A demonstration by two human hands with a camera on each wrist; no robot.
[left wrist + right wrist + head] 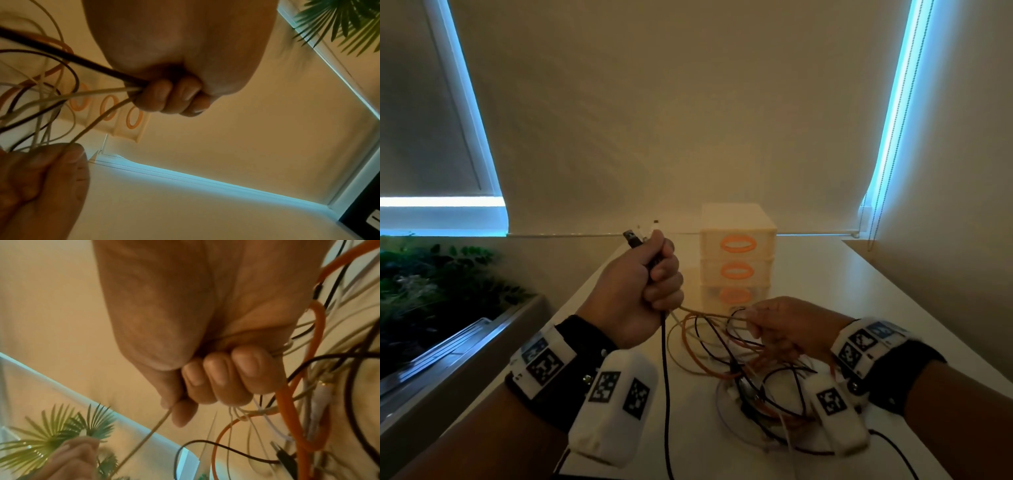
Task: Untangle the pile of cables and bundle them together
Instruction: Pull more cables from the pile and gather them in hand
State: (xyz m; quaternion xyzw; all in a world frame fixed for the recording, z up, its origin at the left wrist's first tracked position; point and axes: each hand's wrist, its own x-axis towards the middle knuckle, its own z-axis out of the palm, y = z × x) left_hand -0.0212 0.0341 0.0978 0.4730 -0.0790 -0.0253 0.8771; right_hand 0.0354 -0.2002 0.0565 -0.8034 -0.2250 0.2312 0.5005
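Note:
A tangle of black, white and orange cables (743,356) lies on the white table (619,342) in front of me. My left hand (650,284) is raised above the table and grips a bunch of cable ends (637,238), with black and white plugs sticking out above the fist. A thick black cable (665,377) hangs down from it. In the left wrist view the left hand (174,97) is curled round black and white cables (92,91). My right hand (777,325) holds thin cables near the pile, fingers (222,378) curled round them beside an orange cable (287,394).
A small white drawer unit (738,253) with orange oval handles stands behind the hands near the wall. A clear round dish (726,407) sits under the cable pile. Green plants (431,284) fill a planter left of the table. A blind cord (873,212) hangs at the right.

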